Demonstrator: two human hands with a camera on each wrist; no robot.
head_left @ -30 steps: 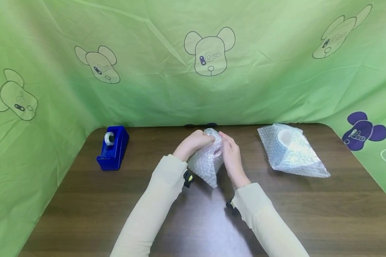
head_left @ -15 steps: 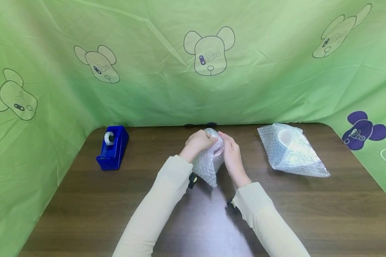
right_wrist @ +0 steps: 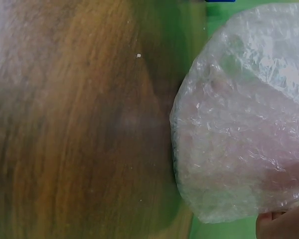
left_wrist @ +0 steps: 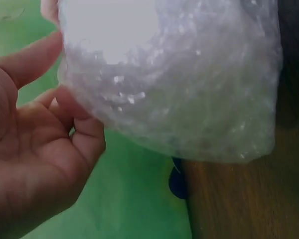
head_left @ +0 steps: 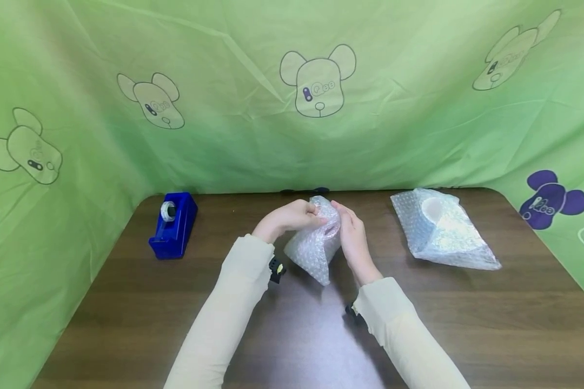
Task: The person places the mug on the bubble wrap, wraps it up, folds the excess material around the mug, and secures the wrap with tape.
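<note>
A translucent bubble wrap bag (head_left: 311, 248) stands tilted at the middle of the table, a fold or slit showing on its right side. My left hand (head_left: 292, 215) pinches the bag's upper edge between thumb and curled fingers; in the left wrist view that hand (left_wrist: 45, 134) is at the side of the wrap. Along the bag's right side, my right hand (head_left: 352, 235) holds it, fingers pointing up and away. In the right wrist view the bubble wrap (right_wrist: 239, 124) covers much of the right half, with part of a finger (right_wrist: 284, 224) at its lower corner.
A blue tape dispenser (head_left: 173, 227) with a roll of clear tape (head_left: 167, 211) stands at the back left. Another bubble wrap package (head_left: 448, 232) lies at the back right, a white round item (head_left: 431, 209) showing in it. A green printed cloth (head_left: 224, 151) hangs behind the table (head_left: 126, 324).
My left hand shifts slightly right half a second ago, then back left along the bag's upper edge. The right hand and the bag hardly move.
</note>
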